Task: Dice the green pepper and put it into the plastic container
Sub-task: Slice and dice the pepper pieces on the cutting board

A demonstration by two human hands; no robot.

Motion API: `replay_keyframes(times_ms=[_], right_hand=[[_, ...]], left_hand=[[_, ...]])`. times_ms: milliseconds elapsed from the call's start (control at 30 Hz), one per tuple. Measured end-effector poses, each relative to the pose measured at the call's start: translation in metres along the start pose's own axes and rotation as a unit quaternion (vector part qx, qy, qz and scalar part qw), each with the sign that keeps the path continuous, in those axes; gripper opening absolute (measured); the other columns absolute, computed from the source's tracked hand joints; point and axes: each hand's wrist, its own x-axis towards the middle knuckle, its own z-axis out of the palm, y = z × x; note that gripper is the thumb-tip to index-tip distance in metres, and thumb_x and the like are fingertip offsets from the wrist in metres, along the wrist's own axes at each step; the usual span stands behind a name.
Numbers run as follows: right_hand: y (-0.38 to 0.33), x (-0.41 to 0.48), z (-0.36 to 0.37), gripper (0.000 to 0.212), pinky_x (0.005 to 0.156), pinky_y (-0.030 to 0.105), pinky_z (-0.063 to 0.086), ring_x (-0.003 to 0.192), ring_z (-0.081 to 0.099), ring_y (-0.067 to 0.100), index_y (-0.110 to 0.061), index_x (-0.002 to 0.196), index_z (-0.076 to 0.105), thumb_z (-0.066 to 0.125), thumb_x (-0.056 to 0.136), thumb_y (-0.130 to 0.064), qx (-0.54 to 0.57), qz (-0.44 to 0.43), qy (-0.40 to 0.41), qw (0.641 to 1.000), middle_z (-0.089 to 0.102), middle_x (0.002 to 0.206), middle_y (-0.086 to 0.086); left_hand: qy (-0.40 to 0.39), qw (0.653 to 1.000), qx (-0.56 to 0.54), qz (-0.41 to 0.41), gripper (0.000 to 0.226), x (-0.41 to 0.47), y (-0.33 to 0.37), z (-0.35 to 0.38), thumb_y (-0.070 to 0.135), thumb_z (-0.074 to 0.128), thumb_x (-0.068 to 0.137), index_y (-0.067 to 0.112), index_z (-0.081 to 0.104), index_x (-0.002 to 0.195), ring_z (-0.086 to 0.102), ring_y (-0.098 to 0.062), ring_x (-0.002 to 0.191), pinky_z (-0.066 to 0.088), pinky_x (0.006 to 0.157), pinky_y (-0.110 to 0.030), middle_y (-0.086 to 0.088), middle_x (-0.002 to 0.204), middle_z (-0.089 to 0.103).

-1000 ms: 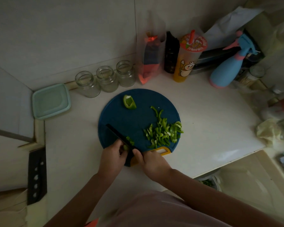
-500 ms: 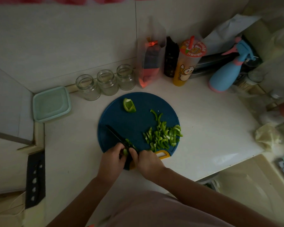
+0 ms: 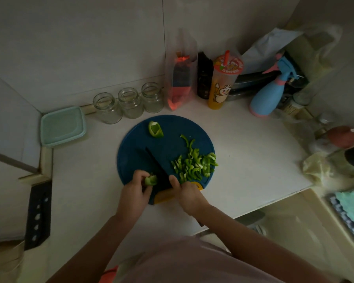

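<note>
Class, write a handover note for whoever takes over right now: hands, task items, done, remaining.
Left hand pinches a green pepper piece at the near edge of the round dark blue cutting board.
Right hand grips the black knife, blade beside that piece.
Done: pile of cut green pepper strips on the board's right.
Remaining: cut the held piece and the green pepper chunk at the far edge; move all into the closed pale green plastic container left of the board.
</note>
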Motion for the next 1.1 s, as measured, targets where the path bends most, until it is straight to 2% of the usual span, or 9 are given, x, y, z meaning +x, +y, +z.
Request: replay_keyframes(times_ms=[33, 67, 133, 300, 367, 433, 633, 933, 1100], right_hand=[[0.004, -0.002, -0.006, 0.026, 0.067, 0.038, 0.047, 0.073, 0.057, 0.028, -0.03, 0.106, 0.055, 0.03, 0.103, -0.035, 0.03, -0.007, -0.011, 0.999, 0.054, 0.088, 0.02], [0.004, -0.005, -0.011, 0.032, 0.057, 0.035, 0.049, 0.057, 0.053, 0.025, -0.034, 0.079, 0.048, 0.029, 0.1, -0.048, 0.058, -0.007, -0.025, 0.998, 0.05, 0.074, 0.016], [0.012, -0.004, -0.01, 0.057, 0.043, 0.026, 0.042, 0.039, 0.045, 0.021, -0.017, 0.062, 0.037, 0.029, 0.094, -0.063, 0.104, 0.002, -0.012, 0.995, 0.044, 0.057, 0.011], [0.022, -0.018, 0.002, 0.056, 0.054, 0.028, 0.035, 0.044, 0.037, 0.006, -0.016, 0.057, 0.033, 0.034, 0.095, -0.058, 0.121, -0.105, 0.022, 0.987, 0.037, 0.047, -0.005], [0.019, -0.024, 0.002, 0.054, 0.051, 0.02, 0.03, 0.045, 0.039, 0.006, -0.017, 0.056, 0.032, 0.034, 0.098, -0.051, 0.09, -0.148, 0.009, 0.985, 0.036, 0.048, -0.004], [0.018, -0.027, 0.004, 0.054, 0.05, 0.019, 0.031, 0.047, 0.042, 0.006, -0.018, 0.054, 0.034, 0.033, 0.098, -0.049, 0.051, -0.166, 0.002, 0.985, 0.036, 0.05, -0.003], [0.025, -0.025, 0.01, 0.059, 0.059, 0.031, 0.038, 0.056, 0.048, 0.015, -0.014, 0.055, 0.041, 0.028, 0.097, -0.054, -0.031, -0.185, 0.015, 0.982, 0.045, 0.053, 0.002], [0.023, -0.023, 0.011, 0.052, 0.06, 0.024, 0.031, 0.054, 0.043, 0.009, -0.021, 0.055, 0.038, 0.03, 0.098, -0.051, -0.017, -0.173, 0.006, 0.985, 0.041, 0.054, -0.005], [0.021, -0.022, 0.012, 0.055, 0.066, 0.028, 0.038, 0.068, 0.052, 0.013, -0.015, 0.067, 0.053, 0.027, 0.098, -0.052, -0.015, -0.163, -0.005, 0.986, 0.048, 0.06, -0.003]], left_hand=[[-0.004, 1.0, 0.011, 0.006, 0.025, -0.001, 0.001, 0.0, 0.003, 0.068, 0.078, 0.006, 0.056, 0.1, 0.061, -0.021, 0.059, 0.044, 0.047, -0.029, -0.007, 0.073, 0.066], [-0.007, 1.0, 0.026, 0.014, 0.024, -0.001, 0.003, 0.0, 0.004, 0.068, 0.079, 0.007, 0.057, 0.099, 0.06, -0.021, 0.057, 0.041, 0.046, -0.027, -0.006, 0.071, 0.065], [-0.007, 0.998, 0.057, 0.028, 0.02, -0.002, 0.005, 0.001, 0.006, 0.067, 0.079, 0.009, 0.058, 0.097, 0.059, -0.021, 0.054, 0.037, 0.044, -0.025, -0.005, 0.069, 0.065], [0.005, 0.998, 0.056, -0.004, 0.016, -0.005, 0.007, 0.004, 0.009, 0.067, 0.081, 0.009, 0.059, 0.095, 0.063, -0.027, 0.06, 0.044, 0.046, -0.031, -0.007, 0.072, 0.067], [0.012, 0.999, 0.032, -0.031, 0.013, -0.004, 0.008, 0.004, 0.01, 0.065, 0.082, 0.009, 0.058, 0.093, 0.064, -0.028, 0.062, 0.048, 0.048, -0.035, -0.007, 0.073, 0.068], [0.02, 0.998, 0.009, -0.057, 0.011, -0.003, 0.007, 0.004, 0.009, 0.064, 0.082, 0.007, 0.059, 0.092, 0.065, -0.031, 0.066, 0.05, 0.053, -0.037, -0.01, 0.075, 0.069], [0.026, 0.997, -0.011, -0.079, 0.023, 0.001, 0.007, 0.003, 0.01, 0.066, 0.081, 0.003, 0.062, 0.102, 0.066, -0.03, 0.07, 0.052, 0.061, -0.033, -0.012, 0.079, 0.071], [0.035, 0.995, -0.038, -0.09, 0.018, 0.004, 0.007, 0.006, 0.01, 0.065, 0.082, 0.006, 0.063, 0.099, 0.067, -0.026, 0.078, 0.053, 0.067, -0.035, -0.008, 0.085, 0.072], [0.036, 0.995, -0.042, -0.088, 0.021, 0.002, 0.006, 0.007, 0.009, 0.064, 0.083, 0.005, 0.061, 0.103, 0.067, -0.027, 0.078, 0.054, 0.067, -0.037, -0.009, 0.087, 0.072]])
